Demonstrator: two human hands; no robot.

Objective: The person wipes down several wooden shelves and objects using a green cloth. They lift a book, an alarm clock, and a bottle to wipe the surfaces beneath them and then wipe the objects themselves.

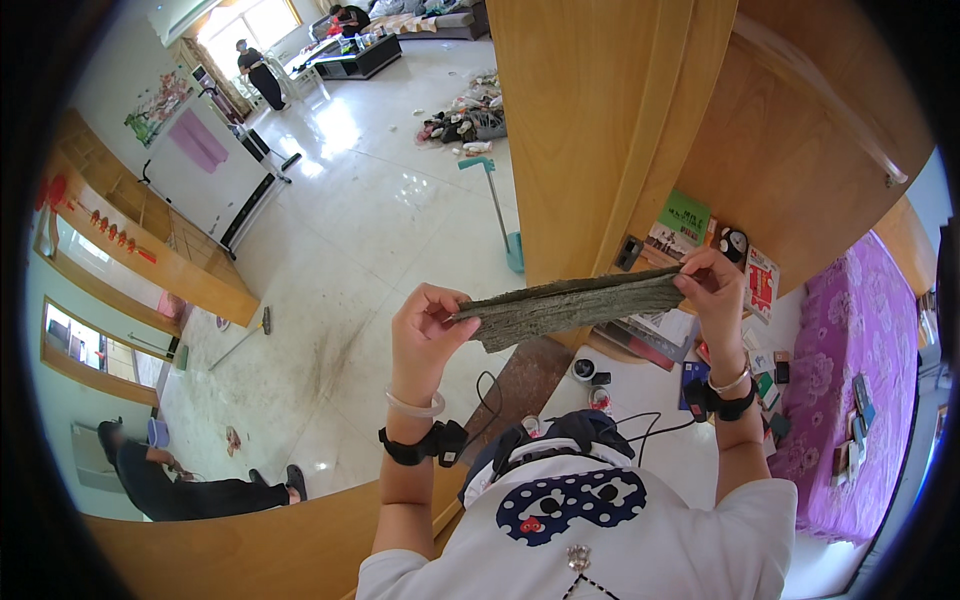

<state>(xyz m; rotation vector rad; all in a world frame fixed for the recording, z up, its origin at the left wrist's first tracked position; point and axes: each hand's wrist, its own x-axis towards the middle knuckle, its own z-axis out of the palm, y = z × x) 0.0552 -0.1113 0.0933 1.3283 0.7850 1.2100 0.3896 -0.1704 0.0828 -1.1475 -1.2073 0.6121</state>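
Note:
A grey, dirty cloth (574, 309), folded lengthwise, is stretched between my two raised hands. Its left end is pinched in my left hand (429, 330), and the right end between the thumb and fingers of my right hand (706, 289). The right end sits slightly higher than the left. Behind it stand the wooden door frame (592, 150) and a brown stone threshold (517, 382). Both wrists wear a bracelet and a black strapped device with a cable.
A teal long-handled dustpan (514, 253) stands by the door frame. Books (679, 225) lie beyond my right hand, near a bed with a purple cover (847, 360). A mop (240, 341) lies on the left floor. A rubbish pile (469, 124) is further off. Several other people are in view.

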